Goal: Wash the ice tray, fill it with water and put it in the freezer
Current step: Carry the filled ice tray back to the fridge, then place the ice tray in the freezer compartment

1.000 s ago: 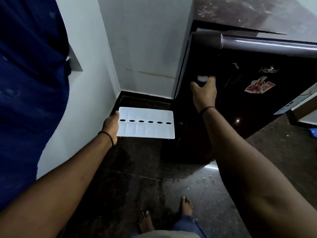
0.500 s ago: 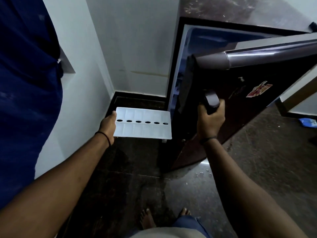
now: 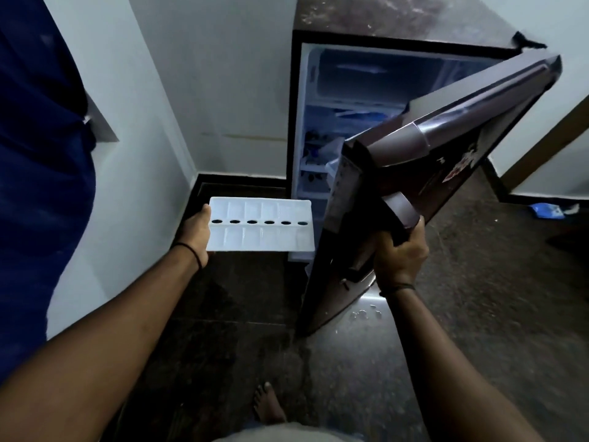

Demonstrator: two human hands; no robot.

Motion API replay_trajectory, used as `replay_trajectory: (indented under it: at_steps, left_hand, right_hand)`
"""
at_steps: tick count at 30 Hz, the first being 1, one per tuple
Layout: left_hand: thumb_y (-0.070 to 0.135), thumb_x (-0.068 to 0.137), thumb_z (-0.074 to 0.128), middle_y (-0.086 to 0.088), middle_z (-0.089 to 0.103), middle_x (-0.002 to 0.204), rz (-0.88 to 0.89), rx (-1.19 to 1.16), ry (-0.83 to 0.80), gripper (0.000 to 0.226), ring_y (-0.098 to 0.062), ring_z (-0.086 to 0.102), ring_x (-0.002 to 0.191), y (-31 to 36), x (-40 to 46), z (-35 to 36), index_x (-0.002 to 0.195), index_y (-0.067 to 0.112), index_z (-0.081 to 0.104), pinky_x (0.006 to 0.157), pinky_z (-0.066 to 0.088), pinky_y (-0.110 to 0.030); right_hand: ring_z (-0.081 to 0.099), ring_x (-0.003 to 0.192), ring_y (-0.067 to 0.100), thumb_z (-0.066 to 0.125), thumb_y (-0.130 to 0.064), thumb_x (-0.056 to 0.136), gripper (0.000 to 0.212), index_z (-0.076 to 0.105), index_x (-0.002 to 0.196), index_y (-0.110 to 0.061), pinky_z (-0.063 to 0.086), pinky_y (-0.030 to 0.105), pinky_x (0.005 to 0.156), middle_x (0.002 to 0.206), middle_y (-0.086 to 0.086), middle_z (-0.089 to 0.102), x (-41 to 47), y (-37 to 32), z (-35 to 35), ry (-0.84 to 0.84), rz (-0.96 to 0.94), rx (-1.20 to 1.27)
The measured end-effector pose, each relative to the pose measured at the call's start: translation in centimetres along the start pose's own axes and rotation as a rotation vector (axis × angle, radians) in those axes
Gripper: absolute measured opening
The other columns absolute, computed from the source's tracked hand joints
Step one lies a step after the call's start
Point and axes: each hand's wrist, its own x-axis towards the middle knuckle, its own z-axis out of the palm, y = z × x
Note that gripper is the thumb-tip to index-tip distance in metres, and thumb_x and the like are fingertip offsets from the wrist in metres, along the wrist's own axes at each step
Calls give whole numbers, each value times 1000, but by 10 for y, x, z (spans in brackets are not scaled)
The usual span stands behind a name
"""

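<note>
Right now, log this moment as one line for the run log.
stage: opening fridge | left hand: holds ice tray level | right hand: grips door handle | fridge door: partly open | tray: outside fridge

A home kitchen corner: open fridge (image 3: 376,122), dark stone floor (image 3: 478,314), painted walls (image 3: 223,74).

Left hand (image 3: 194,232) holds ice tray (image 3: 260,226); right hand (image 3: 400,255) grips fridge door (image 3: 424,173).

text: none readable | fridge door (image 3: 452,145) sticker (image 3: 460,165) (too blurred)
</note>
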Motion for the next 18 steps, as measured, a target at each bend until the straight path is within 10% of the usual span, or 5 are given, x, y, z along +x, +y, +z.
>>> replay_trajectory:
  at_steps: [7,12,18]
  left_hand:
    - [47,96,46,-8,60,109,-19,24,-44,38,-27,61,87,-12,-31,18,117,17,57,86,50,-45]
    - [48,95,47,-8,56,133,-6,42,-62,51,-30,54,120,-20,-46,23,133,14,51,104,41,-53]
    - [51,94,47,-8,55,135,-7,61,-87,53,-29,52,123,-24,-58,28,134,16,51,106,40,-51]
  right_hand:
    - [50,81,24,53,-52,88,35,51,92,-17,38,31,71,86,1,48,-31,32,-66,61,87,-142]
    - [51,100,33,55,-41,91,50,47,119,0,41,45,88,106,10,48,-88,64,-99,153,303,-212]
    - [58,75,32,52,-22,99,16,54,84,-17,37,33,61,79,10,59,-135,59,-97,-99,399,-266]
